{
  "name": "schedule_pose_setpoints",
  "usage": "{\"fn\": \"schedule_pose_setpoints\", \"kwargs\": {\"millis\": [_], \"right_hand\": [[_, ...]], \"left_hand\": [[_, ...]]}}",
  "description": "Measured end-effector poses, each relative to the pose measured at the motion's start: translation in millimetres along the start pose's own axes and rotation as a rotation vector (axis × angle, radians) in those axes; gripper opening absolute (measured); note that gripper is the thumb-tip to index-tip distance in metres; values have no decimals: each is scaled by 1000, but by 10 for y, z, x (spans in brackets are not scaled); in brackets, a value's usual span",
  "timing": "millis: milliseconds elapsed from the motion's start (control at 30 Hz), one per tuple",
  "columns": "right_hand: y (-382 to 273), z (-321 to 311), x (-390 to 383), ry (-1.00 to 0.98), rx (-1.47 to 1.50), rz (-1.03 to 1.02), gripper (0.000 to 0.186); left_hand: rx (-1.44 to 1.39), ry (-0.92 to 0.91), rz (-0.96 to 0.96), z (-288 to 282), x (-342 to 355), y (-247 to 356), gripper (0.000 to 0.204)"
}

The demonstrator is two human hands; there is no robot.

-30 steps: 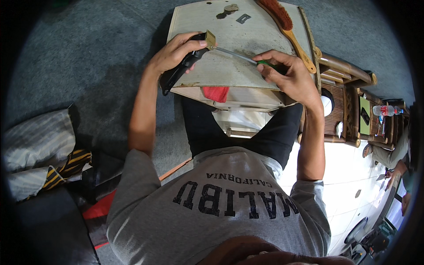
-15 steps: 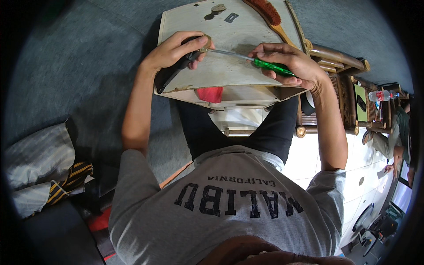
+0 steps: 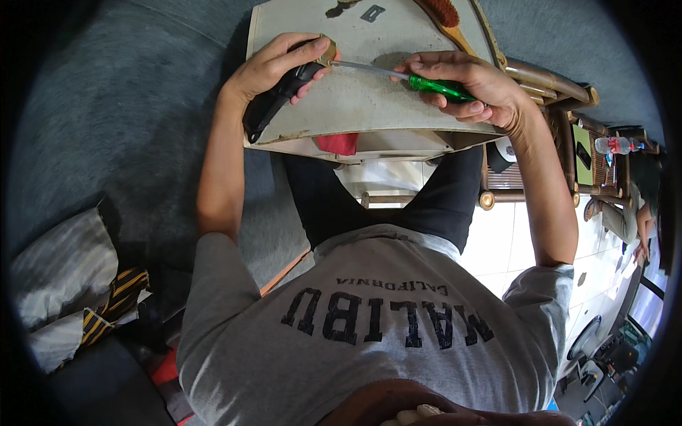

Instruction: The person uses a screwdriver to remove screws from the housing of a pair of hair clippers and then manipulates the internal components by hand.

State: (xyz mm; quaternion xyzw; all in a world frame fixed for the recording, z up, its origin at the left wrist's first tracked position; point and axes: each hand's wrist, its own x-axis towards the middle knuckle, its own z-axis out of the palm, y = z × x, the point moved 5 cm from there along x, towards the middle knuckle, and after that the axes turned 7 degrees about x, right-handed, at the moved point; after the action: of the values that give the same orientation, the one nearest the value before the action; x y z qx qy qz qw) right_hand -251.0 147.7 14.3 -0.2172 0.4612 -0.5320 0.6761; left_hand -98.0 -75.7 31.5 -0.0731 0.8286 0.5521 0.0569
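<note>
My left hand (image 3: 273,67) is closed around a black handheld tool (image 3: 273,103) with a brass-coloured end, holding it tilted over the worn white tabletop (image 3: 383,106). In my right hand (image 3: 472,85) is a screwdriver (image 3: 437,86) with a clear green handle, gripped between thumb and fingers. Its thin metal shaft points left, and the tip meets the tool's brass-coloured end; the exact contact is too small to make out. Beyond my hands, a small slotted metal plate (image 3: 371,13) lies on the tabletop.
A wooden-handled brush (image 3: 447,18) lies at the table's far right. Under the top, an open shelf holds something red (image 3: 339,144). Bamboo furniture (image 3: 547,82) stands to the right, bearing a plastic bottle (image 3: 614,145) and a phone (image 3: 583,155). Another person (image 3: 629,213) is at the far right.
The table and both hands appear slightly higher in the picture. My hands keep their grips, with the screwdriver tip still at the brass-coloured end.
</note>
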Motion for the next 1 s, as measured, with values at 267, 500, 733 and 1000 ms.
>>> {"fn": "schedule_pose_setpoints", "kwargs": {"millis": [267,500,733,1000], "right_hand": [[42,56,-33,94,-207,-125,32],[27,36,-50,182,-287,-104,33],[57,-33,-51,214,-292,-70,37],[28,91,-217,27,-162,-180,43]], "left_hand": [[96,13,3,39,-14,79,43],[119,22,-15,56,-24,54,44],[94,21,-29,26,-29,37,45],[-7,69,126,46,14,26,43]]}}
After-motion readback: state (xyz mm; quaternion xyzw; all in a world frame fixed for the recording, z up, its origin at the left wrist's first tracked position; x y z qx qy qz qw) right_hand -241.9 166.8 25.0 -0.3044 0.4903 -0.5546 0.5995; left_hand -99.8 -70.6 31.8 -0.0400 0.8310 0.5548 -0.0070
